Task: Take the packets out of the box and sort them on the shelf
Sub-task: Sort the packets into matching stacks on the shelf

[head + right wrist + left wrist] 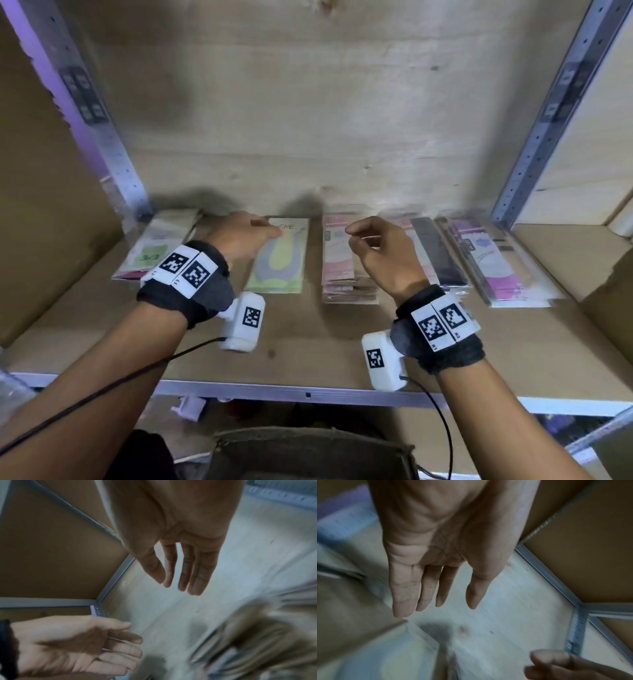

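Several piles of flat packets lie in a row at the back of the wooden shelf (308,346): a green-labelled pile (156,248), a green and yellow packet (282,265), a pink pile (340,274), a dark pile (436,255) and a purple-pink pile (495,265). My left hand (270,230) hovers over the top left edge of the green and yellow packet; the left wrist view shows its fingers (404,601) straight and holding nothing. My right hand (356,234) hangs above the pink pile, fingers (197,582) relaxed and empty. The box (308,452) sits below the shelf's front edge.
Perforated metal uprights (113,147) (534,147) frame the shelf bay. Brown cardboard stands at the left (44,222) and right (565,263) ends. A metal rail (308,394) runs along the front edge. Bare board lies between the packets and that rail.
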A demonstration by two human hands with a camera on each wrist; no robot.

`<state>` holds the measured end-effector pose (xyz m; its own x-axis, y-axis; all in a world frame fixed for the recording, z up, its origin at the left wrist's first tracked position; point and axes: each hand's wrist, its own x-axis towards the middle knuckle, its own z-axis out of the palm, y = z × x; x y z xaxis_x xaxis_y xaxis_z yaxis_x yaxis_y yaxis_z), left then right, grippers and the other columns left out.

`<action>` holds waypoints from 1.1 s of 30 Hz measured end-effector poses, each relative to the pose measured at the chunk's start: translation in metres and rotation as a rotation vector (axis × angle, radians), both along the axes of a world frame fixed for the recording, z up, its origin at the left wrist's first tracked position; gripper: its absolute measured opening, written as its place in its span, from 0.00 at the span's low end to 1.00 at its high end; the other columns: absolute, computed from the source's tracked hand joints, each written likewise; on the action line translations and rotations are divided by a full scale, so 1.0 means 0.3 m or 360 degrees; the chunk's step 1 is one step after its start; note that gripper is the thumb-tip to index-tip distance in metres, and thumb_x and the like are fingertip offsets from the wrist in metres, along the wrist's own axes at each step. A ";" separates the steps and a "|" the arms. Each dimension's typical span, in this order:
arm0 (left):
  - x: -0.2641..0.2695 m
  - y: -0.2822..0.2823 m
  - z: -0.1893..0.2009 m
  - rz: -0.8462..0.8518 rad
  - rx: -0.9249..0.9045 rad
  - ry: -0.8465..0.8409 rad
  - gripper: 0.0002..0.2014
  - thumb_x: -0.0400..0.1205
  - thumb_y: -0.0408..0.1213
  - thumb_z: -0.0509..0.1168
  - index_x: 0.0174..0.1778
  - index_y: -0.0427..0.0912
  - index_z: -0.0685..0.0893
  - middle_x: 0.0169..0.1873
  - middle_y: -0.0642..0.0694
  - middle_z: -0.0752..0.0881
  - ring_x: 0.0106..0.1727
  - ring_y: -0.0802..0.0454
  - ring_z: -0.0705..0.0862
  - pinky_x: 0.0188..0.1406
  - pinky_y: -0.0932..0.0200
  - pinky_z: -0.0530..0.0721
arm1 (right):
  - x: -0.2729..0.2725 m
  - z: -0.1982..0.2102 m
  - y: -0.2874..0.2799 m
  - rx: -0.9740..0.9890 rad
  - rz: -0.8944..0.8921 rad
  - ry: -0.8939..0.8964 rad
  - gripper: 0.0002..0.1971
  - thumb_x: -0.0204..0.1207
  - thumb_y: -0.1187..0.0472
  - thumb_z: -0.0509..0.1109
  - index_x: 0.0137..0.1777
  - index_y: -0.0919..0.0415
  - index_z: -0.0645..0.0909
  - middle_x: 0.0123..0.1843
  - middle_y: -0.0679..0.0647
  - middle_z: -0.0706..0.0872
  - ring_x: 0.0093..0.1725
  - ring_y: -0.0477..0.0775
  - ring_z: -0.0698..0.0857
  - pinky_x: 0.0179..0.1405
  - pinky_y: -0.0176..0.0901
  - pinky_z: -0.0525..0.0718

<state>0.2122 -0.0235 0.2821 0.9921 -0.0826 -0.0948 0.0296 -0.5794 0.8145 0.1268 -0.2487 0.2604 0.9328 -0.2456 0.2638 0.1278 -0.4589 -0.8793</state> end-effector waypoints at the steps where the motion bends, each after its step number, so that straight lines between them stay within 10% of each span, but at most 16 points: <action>1: 0.018 0.064 0.012 0.0060 -0.0014 -0.0010 0.15 0.71 0.53 0.76 0.45 0.47 0.90 0.47 0.49 0.90 0.53 0.44 0.89 0.64 0.42 0.86 | 0.014 0.011 0.041 0.0041 0.0083 0.0013 0.06 0.78 0.65 0.70 0.51 0.56 0.86 0.50 0.50 0.90 0.49 0.47 0.88 0.50 0.38 0.85; 9: 0.145 0.522 -0.045 0.0535 0.0035 0.0038 0.17 0.79 0.42 0.74 0.60 0.35 0.88 0.61 0.36 0.88 0.63 0.38 0.85 0.67 0.45 0.84 | 0.199 -0.006 0.478 0.0268 0.0729 0.0594 0.08 0.82 0.73 0.65 0.58 0.71 0.81 0.43 0.63 0.84 0.40 0.60 0.85 0.38 0.41 0.87; 13: 0.175 0.652 -0.094 0.0545 0.0243 0.0044 0.22 0.82 0.41 0.72 0.67 0.30 0.83 0.66 0.33 0.84 0.66 0.36 0.83 0.65 0.48 0.79 | 0.303 -0.043 0.665 0.0377 0.0844 0.0829 0.13 0.82 0.72 0.64 0.65 0.74 0.77 0.46 0.63 0.83 0.43 0.61 0.87 0.52 0.49 0.89; 17: 0.181 0.713 -0.101 0.0377 0.0495 0.0135 0.22 0.84 0.45 0.69 0.65 0.31 0.83 0.66 0.33 0.84 0.63 0.37 0.83 0.57 0.52 0.77 | 0.390 -0.082 0.801 0.0465 0.0799 0.0919 0.06 0.82 0.72 0.64 0.56 0.68 0.78 0.47 0.63 0.80 0.48 0.63 0.85 0.63 0.57 0.86; 22: 0.179 0.699 -0.113 0.0199 0.0527 0.0092 0.21 0.84 0.41 0.70 0.65 0.28 0.83 0.64 0.33 0.85 0.52 0.40 0.84 0.32 0.64 0.70 | 0.454 -0.111 0.885 0.0586 0.0681 0.0964 0.07 0.81 0.73 0.64 0.56 0.70 0.80 0.46 0.64 0.80 0.35 0.55 0.82 0.54 0.53 0.88; 28: 0.138 0.698 -0.125 0.0284 0.0535 0.0013 0.06 0.83 0.35 0.68 0.39 0.41 0.84 0.35 0.41 0.81 0.40 0.45 0.79 0.41 0.59 0.76 | 0.422 -0.108 0.878 0.0672 0.0602 0.0889 0.10 0.79 0.77 0.65 0.52 0.63 0.72 0.34 0.61 0.76 0.28 0.53 0.75 0.25 0.39 0.76; 33: 0.058 0.707 -0.103 0.0196 0.0245 -0.0121 0.23 0.80 0.17 0.56 0.69 0.33 0.83 0.55 0.30 0.85 0.52 0.42 0.83 0.58 0.57 0.81 | 0.354 -0.039 0.788 0.0813 0.0666 0.0700 0.12 0.79 0.76 0.62 0.60 0.64 0.74 0.38 0.60 0.79 0.27 0.51 0.76 0.26 0.39 0.71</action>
